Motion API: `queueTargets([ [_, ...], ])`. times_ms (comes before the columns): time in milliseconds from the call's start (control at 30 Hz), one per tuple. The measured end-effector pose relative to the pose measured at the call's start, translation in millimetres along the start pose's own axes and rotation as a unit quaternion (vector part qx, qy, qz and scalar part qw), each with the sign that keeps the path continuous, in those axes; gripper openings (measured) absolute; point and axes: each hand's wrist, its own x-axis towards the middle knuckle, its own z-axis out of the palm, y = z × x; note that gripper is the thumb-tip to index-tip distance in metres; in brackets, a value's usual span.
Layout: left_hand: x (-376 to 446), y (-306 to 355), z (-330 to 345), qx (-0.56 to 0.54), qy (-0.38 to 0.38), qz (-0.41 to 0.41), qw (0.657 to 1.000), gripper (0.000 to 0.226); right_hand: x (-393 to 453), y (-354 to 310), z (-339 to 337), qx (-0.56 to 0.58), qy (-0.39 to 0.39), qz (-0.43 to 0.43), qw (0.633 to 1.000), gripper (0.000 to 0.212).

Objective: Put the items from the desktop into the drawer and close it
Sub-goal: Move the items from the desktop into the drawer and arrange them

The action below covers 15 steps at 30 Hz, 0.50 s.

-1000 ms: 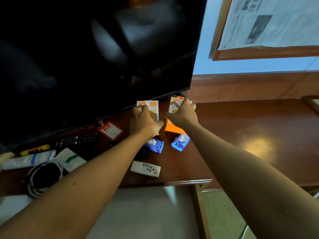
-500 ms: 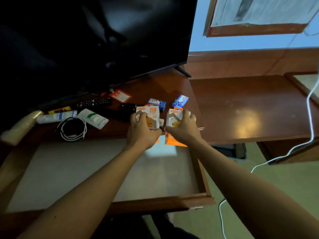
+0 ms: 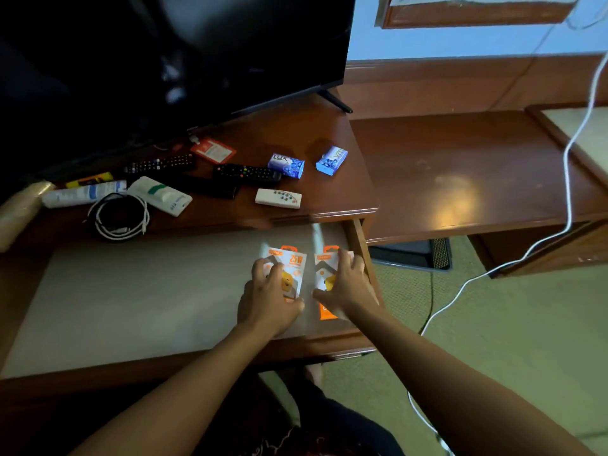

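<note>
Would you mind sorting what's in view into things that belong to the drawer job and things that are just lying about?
Job:
- two charger boxes, left and right, held in the drawer
- soap packets
- remotes
- coiled cable
- tube

Lying about:
- television
- white cord

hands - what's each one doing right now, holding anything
Left hand: closed on the 25W charger box, low in the open drawer.
Right hand: closed on the second orange charger box, beside the first.
</note>
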Motion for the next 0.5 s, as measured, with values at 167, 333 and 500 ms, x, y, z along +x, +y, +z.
queueTargets([
  [167, 8.3, -14.0, 22.1, 0.026, -0.088, -0.044, 0.995, 0.083, 6.2, 11.9, 20.9, -0.051, -0.074, 0.035, 0.995, 0.110],
  [333, 12.3, -15.8, 39.0, -0.003, -0.134, -0.079, 0.988, 0.102, 11.1, 25.4, 29.7, -0.066, -0.116, 0.047, 0.990, 0.114],
  [500, 20.7, -15.4, 41.7, -0.018, -0.157, -0.081, 0.984, 0.085, 18.7, 35.8, 33.3, -0.085, -0.159, 0.038, 0.983, 0.120],
])
